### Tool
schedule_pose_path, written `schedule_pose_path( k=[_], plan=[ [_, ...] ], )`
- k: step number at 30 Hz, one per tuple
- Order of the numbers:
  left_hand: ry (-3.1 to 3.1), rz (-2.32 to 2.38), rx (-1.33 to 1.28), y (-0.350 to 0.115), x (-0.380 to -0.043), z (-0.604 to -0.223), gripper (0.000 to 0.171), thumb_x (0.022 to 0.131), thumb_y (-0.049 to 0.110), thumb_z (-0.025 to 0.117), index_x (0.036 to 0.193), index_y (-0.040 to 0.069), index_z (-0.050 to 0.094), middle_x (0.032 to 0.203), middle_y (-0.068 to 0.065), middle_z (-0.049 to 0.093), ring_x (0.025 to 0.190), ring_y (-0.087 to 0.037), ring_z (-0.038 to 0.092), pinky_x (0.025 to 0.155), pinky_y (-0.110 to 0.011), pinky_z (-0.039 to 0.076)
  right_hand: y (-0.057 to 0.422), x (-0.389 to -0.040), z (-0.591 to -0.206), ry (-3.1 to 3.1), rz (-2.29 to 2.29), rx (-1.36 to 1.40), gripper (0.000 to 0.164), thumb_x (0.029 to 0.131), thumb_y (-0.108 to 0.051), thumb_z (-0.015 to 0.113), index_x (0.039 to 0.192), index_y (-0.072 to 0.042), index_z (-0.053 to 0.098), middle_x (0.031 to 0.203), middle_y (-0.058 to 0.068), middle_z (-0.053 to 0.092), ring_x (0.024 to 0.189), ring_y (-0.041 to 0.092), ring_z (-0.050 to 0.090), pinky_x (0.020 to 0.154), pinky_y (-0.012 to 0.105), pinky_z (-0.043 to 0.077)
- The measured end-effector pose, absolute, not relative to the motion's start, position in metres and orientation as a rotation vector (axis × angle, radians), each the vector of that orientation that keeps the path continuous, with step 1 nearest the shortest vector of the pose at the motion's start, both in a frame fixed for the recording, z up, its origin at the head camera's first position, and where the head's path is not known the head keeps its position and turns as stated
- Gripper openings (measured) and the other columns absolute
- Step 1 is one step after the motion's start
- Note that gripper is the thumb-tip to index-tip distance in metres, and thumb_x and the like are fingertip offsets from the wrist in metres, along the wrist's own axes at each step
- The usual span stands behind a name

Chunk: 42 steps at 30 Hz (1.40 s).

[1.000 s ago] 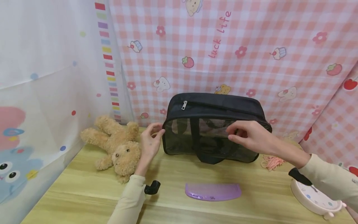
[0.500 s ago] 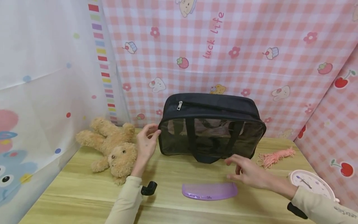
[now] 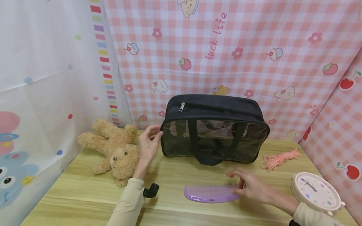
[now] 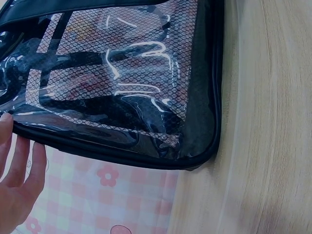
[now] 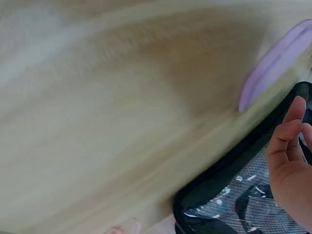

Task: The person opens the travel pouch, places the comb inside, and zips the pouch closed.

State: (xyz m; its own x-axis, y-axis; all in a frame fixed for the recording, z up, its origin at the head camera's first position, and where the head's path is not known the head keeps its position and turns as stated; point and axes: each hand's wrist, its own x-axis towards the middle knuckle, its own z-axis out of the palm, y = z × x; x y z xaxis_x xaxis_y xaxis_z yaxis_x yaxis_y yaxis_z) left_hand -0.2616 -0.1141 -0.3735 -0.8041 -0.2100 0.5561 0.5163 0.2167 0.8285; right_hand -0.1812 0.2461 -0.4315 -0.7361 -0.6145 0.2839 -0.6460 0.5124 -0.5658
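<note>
- Head view: black bag (image 3: 215,138) upright at far middle of the wooden table (image 3: 169,208), its strap drooping toward the near side. Whether the zip is open cannot be told.
- Left hand (image 3: 148,145) pinches the bag's left edge. Clear panel looks flexible, so a hard pull or push there could likely buckle the wall or tip the bag.
- Purple comb (image 3: 210,194) lies flat, near middle, teeth toward far side. Right hand (image 3: 251,187) is at its right end, thumb overlapping it, with a moderate gap between thumb and forefinger; contact cannot be told. Judged risk: a comb this thin, taken by one end, may skid or pivot; the teeth could snag.
- Clock (image 3: 316,191) sits far right of the comb, just beyond the right forearm; an outward elbow swing might knock it. Teddy bear (image 3: 114,147) lies just left of the left wrist and could be brushed aside.
- Left wrist view: thumb on the bag's front, fingers behind its rim. Only the edge is held; a slack pinch may slip off the smooth piping.
- Right wrist view: fingers loosely bent, nothing seen held. Comb appears apart from them, so closing early could miss it.
</note>
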Motion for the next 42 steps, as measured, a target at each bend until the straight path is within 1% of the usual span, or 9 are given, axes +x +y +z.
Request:
schedule_pose_path(
  k=[3, 10, 16, 22, 26, 31, 36, 39, 42],
  plan=[
    [-1.936, -1.637, -0.278, -0.111, -0.253, -0.364, 0.016, 0.085, -0.006, 0.066, 0.101, -0.009, 0.064, 0.096, -0.025, 0.064, 0.09, -0.038, 0.063, 0.078, -0.05, 0.05, 0.247, -0.18, -0.44, -2.668, 1.076, 1.119, 0.042, 0.076, -0.005, 0.078, 0.112, 0.005, 0.059, 0.101, 0.017, 0.06, 0.061, -0.002, 0.05, 0.051, 0.021, 0.046],
    [-1.938, -1.634, -0.263, -0.112, -0.258, -0.37, 0.017, 0.086, -0.005, 0.067, 0.102, -0.008, 0.064, 0.097, -0.024, 0.064, 0.091, -0.038, 0.063, 0.079, -0.05, 0.05, 0.248, -0.177, -0.454, -2.695, 1.084, 1.093, 0.043, 0.075, -0.006, 0.079, 0.112, 0.001, 0.059, 0.108, 0.012, 0.056, 0.064, 0.003, 0.05, 0.052, 0.021, 0.045],
    [-1.939, -1.631, -0.257, -0.118, -0.277, -0.391, 0.016, 0.086, 0.004, 0.069, 0.102, 0.001, 0.067, 0.096, -0.015, 0.067, 0.091, -0.028, 0.065, 0.078, -0.044, 0.052, 0.251, -0.178, -0.459, -2.771, 0.927, 1.066, 0.051, 0.073, -0.015, 0.082, 0.116, -0.002, 0.059, 0.118, 0.014, 0.05, 0.084, 0.013, 0.052, 0.065, 0.024, 0.045],
    [-1.897, -1.595, -0.32, -0.119, -0.278, -0.395, 0.014, 0.087, 0.011, 0.07, 0.101, 0.007, 0.068, 0.094, -0.01, 0.067, 0.088, -0.024, 0.065, 0.074, -0.041, 0.053, 0.251, -0.181, -0.457, -2.855, 0.878, 1.069, 0.048, 0.072, -0.018, 0.082, 0.114, -0.003, 0.061, 0.114, 0.008, 0.052, 0.096, 0.019, 0.052, 0.075, 0.028, 0.046],
    [-1.889, -1.587, -0.331, -0.119, -0.278, -0.394, 0.013, 0.087, 0.012, 0.07, 0.1, 0.009, 0.069, 0.094, -0.008, 0.067, 0.087, -0.023, 0.066, 0.073, -0.04, 0.053, 0.251, -0.182, -0.457, -2.889, 0.894, 1.087, 0.047, 0.071, -0.017, 0.082, 0.111, -0.002, 0.062, 0.111, 0.007, 0.052, 0.095, 0.017, 0.052, 0.075, 0.028, 0.046],
    [-1.924, -1.612, -0.302, -0.12, -0.278, -0.393, 0.015, 0.087, 0.007, 0.069, 0.102, 0.006, 0.068, 0.096, -0.01, 0.067, 0.089, -0.023, 0.066, 0.075, -0.041, 0.053, 0.252, -0.182, -0.458, -2.872, 0.934, 1.119, 0.046, 0.069, -0.016, 0.084, 0.107, -0.001, 0.063, 0.106, 0.004, 0.052, 0.088, 0.011, 0.05, 0.07, 0.025, 0.046],
    [-1.934, -1.625, -0.284, -0.119, -0.277, -0.392, 0.016, 0.087, 0.006, 0.069, 0.102, 0.004, 0.067, 0.097, -0.011, 0.067, 0.089, -0.023, 0.065, 0.075, -0.04, 0.053, 0.252, -0.184, -0.462, -2.752, 0.905, 1.142, 0.046, 0.06, -0.012, 0.087, 0.098, -0.006, 0.062, 0.098, -0.001, 0.054, 0.085, 0.009, 0.051, 0.069, 0.026, 0.047],
    [-1.93, -1.628, -0.286, -0.119, -0.278, -0.392, 0.016, 0.087, 0.005, 0.069, 0.102, 0.003, 0.067, 0.097, -0.011, 0.067, 0.089, -0.023, 0.065, 0.075, -0.04, 0.053, 0.253, -0.187, -0.461, -2.69, 0.961, 1.146, 0.045, 0.056, -0.001, 0.084, 0.093, -0.009, 0.059, 0.092, -0.003, 0.055, 0.079, 0.008, 0.051, 0.064, 0.024, 0.046],
    [-1.928, -1.63, -0.286, -0.119, -0.278, -0.392, 0.016, 0.087, 0.004, 0.068, 0.102, 0.003, 0.067, 0.096, -0.011, 0.067, 0.089, -0.022, 0.065, 0.075, -0.04, 0.053, 0.254, -0.189, -0.457, -2.675, 1.14, 1.156, 0.039, 0.061, 0.01, 0.075, 0.091, -0.009, 0.059, 0.087, -0.002, 0.058, 0.069, 0.003, 0.048, 0.055, 0.022, 0.045]
  ],
)
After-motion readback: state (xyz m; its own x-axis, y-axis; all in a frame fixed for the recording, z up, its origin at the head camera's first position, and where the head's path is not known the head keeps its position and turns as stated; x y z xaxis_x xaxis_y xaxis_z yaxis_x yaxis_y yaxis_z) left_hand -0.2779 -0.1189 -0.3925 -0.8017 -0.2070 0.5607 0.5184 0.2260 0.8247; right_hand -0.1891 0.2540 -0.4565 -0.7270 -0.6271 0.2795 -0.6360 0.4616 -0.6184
